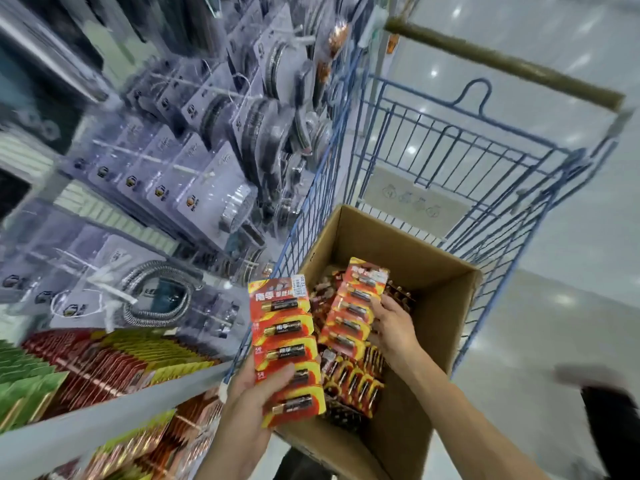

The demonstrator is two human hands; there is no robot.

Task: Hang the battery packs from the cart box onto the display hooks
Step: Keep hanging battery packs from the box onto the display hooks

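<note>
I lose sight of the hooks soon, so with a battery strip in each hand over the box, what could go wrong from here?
1. The left hand holds its battery strip low, so the long card may flop or bend.
2. The right hand has only a side grip on the second strip; it could slip back into the cardboard box.
3. With both hands full, threading a hook may be awkward.

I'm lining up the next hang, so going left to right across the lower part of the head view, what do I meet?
Shelf packs in green, red and yellow → left hand → battery strip it holds → second battery strip → right hand gripping it → right wall of the cardboard box → blue wire cart side.
</note>
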